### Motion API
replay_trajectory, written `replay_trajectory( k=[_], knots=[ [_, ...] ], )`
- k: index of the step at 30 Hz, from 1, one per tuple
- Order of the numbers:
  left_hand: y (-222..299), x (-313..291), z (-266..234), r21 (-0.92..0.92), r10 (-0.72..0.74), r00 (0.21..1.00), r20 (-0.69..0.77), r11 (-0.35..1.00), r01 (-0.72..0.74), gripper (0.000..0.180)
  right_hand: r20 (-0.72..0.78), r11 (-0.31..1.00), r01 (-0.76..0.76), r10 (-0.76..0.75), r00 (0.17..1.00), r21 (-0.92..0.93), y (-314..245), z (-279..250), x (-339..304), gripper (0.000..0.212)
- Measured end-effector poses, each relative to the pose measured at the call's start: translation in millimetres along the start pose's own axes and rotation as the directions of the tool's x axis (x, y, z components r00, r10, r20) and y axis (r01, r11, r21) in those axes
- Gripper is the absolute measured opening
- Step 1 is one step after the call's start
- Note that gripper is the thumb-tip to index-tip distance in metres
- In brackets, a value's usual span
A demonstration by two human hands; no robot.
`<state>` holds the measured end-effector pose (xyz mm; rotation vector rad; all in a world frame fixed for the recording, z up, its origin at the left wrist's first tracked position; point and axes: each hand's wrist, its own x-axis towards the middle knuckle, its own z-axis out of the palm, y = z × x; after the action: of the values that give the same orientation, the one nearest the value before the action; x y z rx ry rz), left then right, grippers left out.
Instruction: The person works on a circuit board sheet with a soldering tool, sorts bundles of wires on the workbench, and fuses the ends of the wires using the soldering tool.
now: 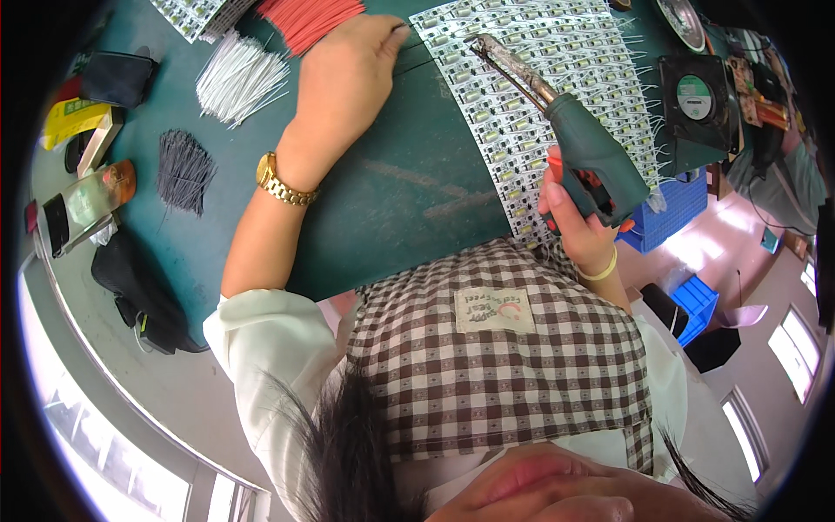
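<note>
My right hand is wrapped round the handle of a dark green soldering gun with a red trigger. The gun's metal tip and thin feed tube reach over the upper left part of a white circuit board panel, which carries rows of small components. My left hand, a gold watch on its wrist, is at the panel's left edge. Its thumb and fingertips pinch a thin dark wire that runs toward the panel. Short white wires stick out along the panel's right edge.
Left of the panel lie bundles of red wires, white wires and black wires on the green table. A small black fan stands at the right. A plastic jar is at the far left; blue crates sit below the right edge.
</note>
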<state>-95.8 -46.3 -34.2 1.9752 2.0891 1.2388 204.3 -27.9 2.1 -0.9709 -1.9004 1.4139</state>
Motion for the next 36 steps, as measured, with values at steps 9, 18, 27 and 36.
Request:
replay_trajectory(
  k=[9,18,27,36],
  knots=[
    [24.2,-8.1,-0.7,-0.208,-0.158,0.982,0.1,0.962,0.175,0.013,0.064,0.998,-0.052,0.055,0.996,-0.047,-4.6,-5.6,-12.0,0.016],
    [18.6,-13.2,7.0,-0.243,-0.215,0.942,0.258,0.929,0.278,0.014,-0.013,0.996,-0.088,0.087,0.996,-0.033,-3.3,2.0,-22.1,0.017],
    [21.6,-13.7,9.3,-0.15,-0.19,0.938,0.29,0.959,0.241,0.011,0.171,0.989,0.057,-0.033,0.985,-0.137,8.1,-2.6,-26.1,0.036],
    [22.3,-13.1,10.0,-0.121,-0.19,0.943,0.274,0.966,0.23,0.01,0.185,0.988,0.058,-0.031,0.982,-0.143,4.9,1.1,-21.9,0.027]
  ],
)
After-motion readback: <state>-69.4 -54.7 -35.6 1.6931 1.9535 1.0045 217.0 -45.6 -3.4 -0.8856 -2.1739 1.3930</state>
